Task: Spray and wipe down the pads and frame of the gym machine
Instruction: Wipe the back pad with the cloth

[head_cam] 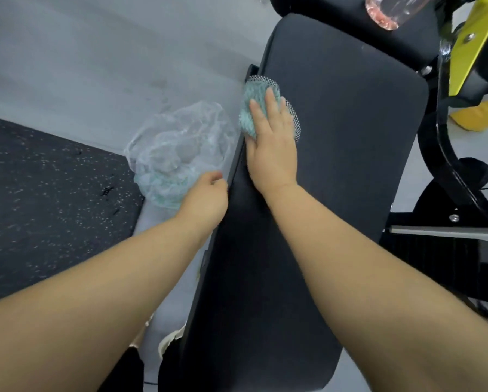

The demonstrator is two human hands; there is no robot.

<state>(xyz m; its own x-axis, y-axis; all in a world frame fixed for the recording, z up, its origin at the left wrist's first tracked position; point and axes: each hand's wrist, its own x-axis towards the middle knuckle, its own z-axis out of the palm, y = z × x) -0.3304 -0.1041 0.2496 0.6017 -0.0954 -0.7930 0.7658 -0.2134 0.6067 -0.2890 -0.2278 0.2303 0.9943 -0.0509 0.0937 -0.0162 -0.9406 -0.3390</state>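
Observation:
A long black bench pad (336,142) of the gym machine runs up the middle of the head view. My right hand (271,145) lies flat on a teal cleaning cloth with a grey mesh edge (254,97), pressing it against the pad's left rim. My left hand (208,196) is at the pad's left side, its fingers closed on a clear plastic bag (177,154) with teal cloth inside. A clear bottle of pink liquid (389,9) lies on the upper pad at the top right.
The machine's yellow frame plate (471,49) and curved black frame tube (440,154) stand to the right. A speckled black rubber mat (44,193) covers the floor on the left, with grey floor (109,52) beyond. A grey metal bar (446,232) sticks out at right.

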